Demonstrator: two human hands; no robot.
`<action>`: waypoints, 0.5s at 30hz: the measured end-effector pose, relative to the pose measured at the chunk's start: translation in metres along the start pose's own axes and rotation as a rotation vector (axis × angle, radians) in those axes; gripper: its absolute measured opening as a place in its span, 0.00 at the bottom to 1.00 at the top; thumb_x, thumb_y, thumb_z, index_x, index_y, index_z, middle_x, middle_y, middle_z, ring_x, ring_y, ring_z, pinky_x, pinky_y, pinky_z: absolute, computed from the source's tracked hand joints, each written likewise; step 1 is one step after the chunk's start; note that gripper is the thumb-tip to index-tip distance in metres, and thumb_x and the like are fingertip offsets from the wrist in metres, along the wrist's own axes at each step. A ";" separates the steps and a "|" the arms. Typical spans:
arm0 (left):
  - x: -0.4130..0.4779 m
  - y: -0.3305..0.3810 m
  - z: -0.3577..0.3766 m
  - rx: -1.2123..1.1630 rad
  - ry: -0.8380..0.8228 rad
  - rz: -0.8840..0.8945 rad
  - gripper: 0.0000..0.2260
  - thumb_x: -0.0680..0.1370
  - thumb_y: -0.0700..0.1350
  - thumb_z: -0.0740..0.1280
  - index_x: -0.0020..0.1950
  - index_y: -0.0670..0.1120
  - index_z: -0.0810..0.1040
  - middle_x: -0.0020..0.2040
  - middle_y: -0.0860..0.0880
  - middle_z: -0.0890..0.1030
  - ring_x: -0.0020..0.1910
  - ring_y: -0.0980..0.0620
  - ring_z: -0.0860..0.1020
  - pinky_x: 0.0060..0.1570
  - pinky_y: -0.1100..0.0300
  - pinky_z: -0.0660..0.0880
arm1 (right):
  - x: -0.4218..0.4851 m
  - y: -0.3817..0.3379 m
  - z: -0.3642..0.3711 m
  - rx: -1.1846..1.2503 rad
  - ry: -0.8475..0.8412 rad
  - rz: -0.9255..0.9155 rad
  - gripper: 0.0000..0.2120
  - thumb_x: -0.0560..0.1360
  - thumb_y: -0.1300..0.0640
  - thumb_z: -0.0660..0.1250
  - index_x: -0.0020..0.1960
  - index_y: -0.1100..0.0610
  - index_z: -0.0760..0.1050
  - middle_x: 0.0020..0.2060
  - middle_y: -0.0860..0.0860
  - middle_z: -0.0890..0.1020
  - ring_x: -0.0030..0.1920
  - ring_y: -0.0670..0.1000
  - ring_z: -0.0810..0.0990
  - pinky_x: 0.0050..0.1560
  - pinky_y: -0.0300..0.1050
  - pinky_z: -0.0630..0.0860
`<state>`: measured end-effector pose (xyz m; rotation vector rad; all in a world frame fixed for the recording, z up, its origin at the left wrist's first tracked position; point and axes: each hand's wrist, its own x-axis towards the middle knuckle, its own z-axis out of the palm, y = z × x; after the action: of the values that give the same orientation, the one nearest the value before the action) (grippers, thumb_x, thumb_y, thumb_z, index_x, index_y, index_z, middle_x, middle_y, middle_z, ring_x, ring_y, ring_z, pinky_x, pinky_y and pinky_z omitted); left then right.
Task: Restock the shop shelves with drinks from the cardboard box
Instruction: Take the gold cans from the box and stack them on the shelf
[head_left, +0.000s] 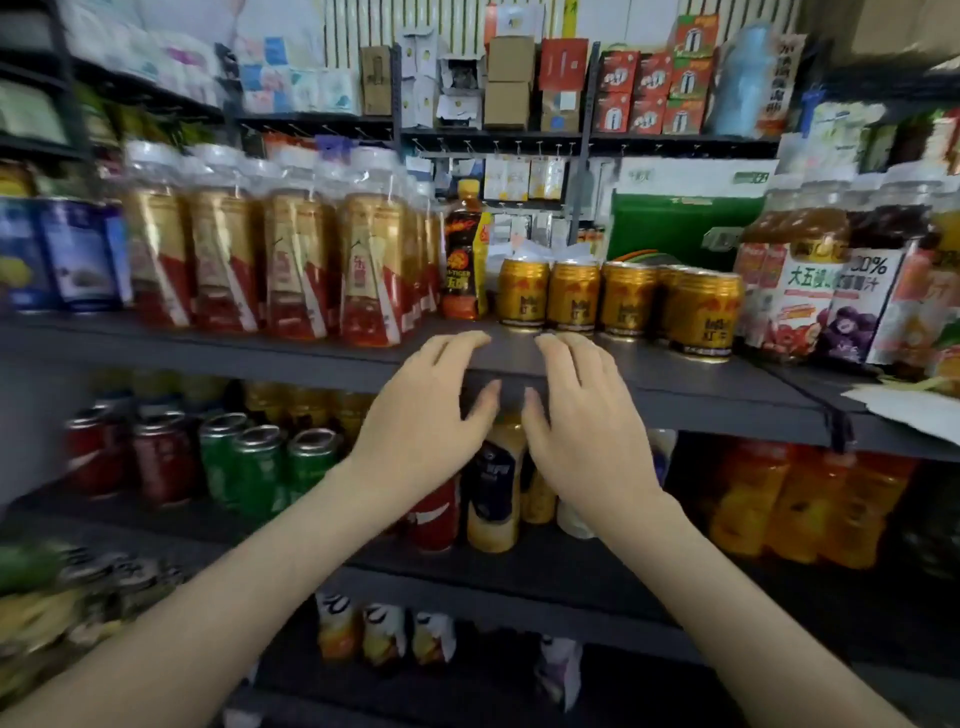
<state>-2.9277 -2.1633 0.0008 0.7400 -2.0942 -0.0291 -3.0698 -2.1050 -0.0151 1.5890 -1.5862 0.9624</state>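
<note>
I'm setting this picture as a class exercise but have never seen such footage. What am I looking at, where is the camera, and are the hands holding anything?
There is no machine here: a person wears a wide-angle camera on the head, looking down at their own arms. The left hand and right hand reach, fingers spread, to the front of a dark grey shop shelf. Both are empty. Behind them stand short gold drink cans; to the left, tall clear bottles with gold-and-red labels.

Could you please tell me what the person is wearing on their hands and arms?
Nothing worn shows: the left hand and right hand are bare, without gloves, rings or a watch, and both forearms are uncovered to the picture's edge, with no sleeve visible.
</note>
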 end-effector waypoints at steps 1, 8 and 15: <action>-0.018 -0.009 -0.010 -0.008 0.008 -0.006 0.19 0.79 0.49 0.64 0.69 0.47 0.70 0.65 0.51 0.73 0.62 0.55 0.72 0.54 0.73 0.63 | -0.006 -0.019 0.005 0.041 -0.004 -0.021 0.20 0.73 0.62 0.68 0.63 0.65 0.72 0.57 0.60 0.78 0.58 0.60 0.76 0.58 0.54 0.76; -0.153 -0.131 -0.111 0.040 0.011 -0.135 0.20 0.77 0.53 0.58 0.65 0.46 0.73 0.60 0.51 0.76 0.58 0.55 0.74 0.53 0.68 0.70 | -0.053 -0.203 0.072 0.354 -0.150 -0.204 0.16 0.77 0.58 0.61 0.63 0.64 0.73 0.55 0.57 0.79 0.57 0.55 0.76 0.59 0.47 0.74; -0.337 -0.293 -0.239 0.291 -0.147 -0.567 0.19 0.79 0.48 0.63 0.70 0.46 0.70 0.64 0.48 0.73 0.60 0.47 0.74 0.48 0.60 0.71 | -0.107 -0.436 0.170 0.609 -0.542 -0.191 0.18 0.77 0.58 0.62 0.66 0.60 0.71 0.57 0.55 0.76 0.59 0.54 0.75 0.58 0.45 0.72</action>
<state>-2.4584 -2.1720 -0.1882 1.5308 -1.9784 -0.0934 -2.6259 -2.1909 -0.1767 2.5462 -1.5069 1.0204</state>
